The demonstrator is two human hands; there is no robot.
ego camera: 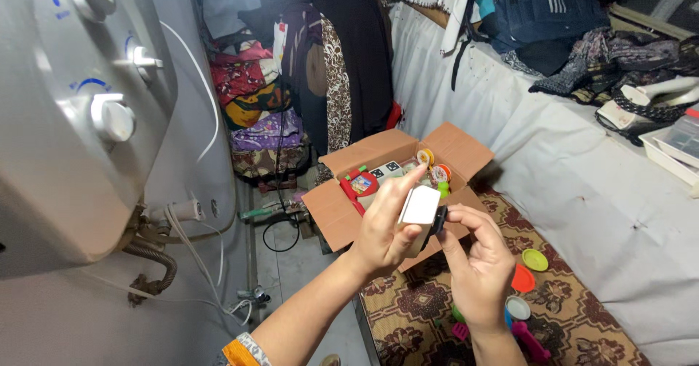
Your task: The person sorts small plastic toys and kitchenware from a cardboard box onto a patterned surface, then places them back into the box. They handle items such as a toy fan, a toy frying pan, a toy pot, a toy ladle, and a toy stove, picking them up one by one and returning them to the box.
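1. Closest to the lens is that big grey water heater (65, 111) filling the 9 o'clock side; white knobs on its face, hoses and a white cable hanging off its bottom edge.
2. Dead centre, both hands are up in the air over the carpet; the left hand (382, 231) is wrapped around a small white box-shaped toy (420, 207), fingers closed on its body, thumb up along the side; so the toy sits just below the middle of the view, in front of the cardboard box.
3. The right hand (477, 264) comes in from 5 o'clock; its thumb and fingertips are pinched on a little black part (439, 219) at the toy's right end; can't tell if that's a wheel or a knob, too small.
4. Just behind the hands at 12 o'clock, an open cardboard box (466, 151) with flaps spread; colourful plastic toys inside, red, green, orange.
5. Patterned brown carpet (568, 315) runs toward 5 o'clock; loose bits lying on it near the right wrist: a yellow-green lid (535, 260), an orange piece (523, 279), a white-blue lid (518, 307), a pink plastic piece (531, 340).
6. White cloth (582, 169) covers the 3 o'clock side; clothes hang up at 12 o'clock.
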